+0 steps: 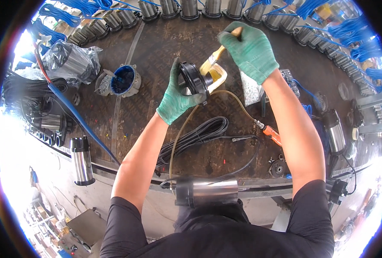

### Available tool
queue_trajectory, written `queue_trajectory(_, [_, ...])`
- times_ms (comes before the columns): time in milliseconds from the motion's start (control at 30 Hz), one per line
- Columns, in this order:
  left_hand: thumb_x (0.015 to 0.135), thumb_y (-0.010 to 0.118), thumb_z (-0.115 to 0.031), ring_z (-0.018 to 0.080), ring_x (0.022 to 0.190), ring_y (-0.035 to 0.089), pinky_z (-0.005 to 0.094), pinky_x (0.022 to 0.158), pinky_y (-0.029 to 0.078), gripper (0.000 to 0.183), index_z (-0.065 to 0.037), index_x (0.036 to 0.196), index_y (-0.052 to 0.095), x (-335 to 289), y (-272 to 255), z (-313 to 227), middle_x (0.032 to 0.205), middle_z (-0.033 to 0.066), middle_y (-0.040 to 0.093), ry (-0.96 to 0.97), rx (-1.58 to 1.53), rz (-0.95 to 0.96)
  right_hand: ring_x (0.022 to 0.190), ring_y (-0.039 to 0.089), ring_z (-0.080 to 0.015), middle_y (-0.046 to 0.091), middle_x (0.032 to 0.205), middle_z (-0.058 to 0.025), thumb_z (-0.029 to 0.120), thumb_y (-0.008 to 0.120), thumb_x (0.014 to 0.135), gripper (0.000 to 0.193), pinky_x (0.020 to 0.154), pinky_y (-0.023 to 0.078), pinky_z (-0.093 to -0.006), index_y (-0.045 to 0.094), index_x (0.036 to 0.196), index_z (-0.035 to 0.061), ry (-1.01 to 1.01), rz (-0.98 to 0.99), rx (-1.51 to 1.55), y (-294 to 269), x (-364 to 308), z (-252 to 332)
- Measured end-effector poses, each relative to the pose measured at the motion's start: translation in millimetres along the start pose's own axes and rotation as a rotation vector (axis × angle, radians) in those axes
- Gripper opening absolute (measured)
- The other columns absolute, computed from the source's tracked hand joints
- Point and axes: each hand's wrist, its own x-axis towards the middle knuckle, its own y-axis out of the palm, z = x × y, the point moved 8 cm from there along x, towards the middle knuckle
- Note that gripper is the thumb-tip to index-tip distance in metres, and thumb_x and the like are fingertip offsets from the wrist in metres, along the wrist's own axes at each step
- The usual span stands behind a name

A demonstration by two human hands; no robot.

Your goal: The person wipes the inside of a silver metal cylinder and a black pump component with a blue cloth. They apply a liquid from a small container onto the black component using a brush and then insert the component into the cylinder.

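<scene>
Both of my hands wear green work gloves. My left hand [178,96] is closed around a round black plastic pump part [192,81], held tilted above the bench. A wooden-handled paintbrush [214,58] is in the closed fingers of my right hand [252,50]. The brush's pale bristles point down beside the black part, over a cut-open white container [219,78] with yellowish liquid or grease inside. Part of that container is hidden behind the black part. Close to my body, a steel motor cylinder with a black end [212,192] lies at the bench edge.
Steel cylinders [190,9] with blue cables line the far and right edges. A pot of dark blue paste [123,80] stands left. A coiled black cable [199,135] and an orange air tool [271,134] with a hose lie nearer me. A blue cable [81,120] crosses the left side.
</scene>
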Motion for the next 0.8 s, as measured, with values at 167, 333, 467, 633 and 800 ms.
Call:
queue_trajectory(167, [0.067,0.1,-0.018,0.01,0.131,0.057,0.0466,0.131,0.03,0.129,-0.027,0.166,0.018,-8.2,0.1,1.2,0.143,-0.0055,0.057,-0.031,0.055,0.038,0.066,0.069,-0.0227,0.073,0.074,-0.0129,0.035,0.072,0.097,0.031,0.068,0.056,-0.0367,0.077,0.091,0.0055,0.004,-0.048,0.015,-7.6,20.9,-0.9])
queue_trajectory(333, [0.061,0.1,-0.008,0.0126,0.128,0.059,0.0412,0.122,0.047,0.139,-0.03,0.168,0.013,-10.7,-1.9,0.4,0.141,0.0007,0.056,-0.084,0.123,0.017,0.064,0.067,-0.0216,0.072,0.072,-0.0129,0.037,0.069,0.098,0.035,0.067,0.056,-0.0362,0.077,0.093,0.0027,0.166,0.114,0.074,12.0,33.8,-10.3])
queue_trajectory(467, [0.06,0.1,-0.007,0.0146,0.127,0.059,0.0409,0.118,0.052,0.143,-0.03,0.169,0.011,-14.6,8.7,-5.2,0.141,0.0032,0.055,-0.05,0.168,0.071,0.06,0.064,-0.0174,0.068,0.069,-0.0089,0.038,0.069,0.097,0.038,0.059,0.053,-0.035,0.074,0.088,0.0018,0.373,0.182,0.295,26.6,28.7,-31.7])
queue_trajectory(633, [0.058,0.101,-0.011,0.0175,0.125,0.063,0.0416,0.118,0.051,0.147,-0.031,0.17,0.007,-24.9,13.8,-5.6,0.143,0.0062,0.056,-0.048,0.075,0.078,0.046,0.047,-0.0076,0.058,0.063,0.0009,0.031,0.068,0.102,0.024,0.042,0.036,-0.0251,0.07,0.094,0.0089,0.368,0.133,0.252,24.3,33.5,-34.1])
queue_trajectory(800, [0.055,0.104,-0.016,0.0221,0.126,0.064,0.0436,0.114,0.054,0.152,-0.032,0.17,0.006,-33.9,15.0,-12.1,0.147,0.0099,0.056,-0.041,0.039,0.095,0.044,0.046,-0.0062,0.057,0.062,0.0011,0.03,0.069,0.102,0.022,0.039,0.034,-0.0229,0.07,0.091,0.0098,0.435,0.169,0.513,11.5,19.5,-26.3])
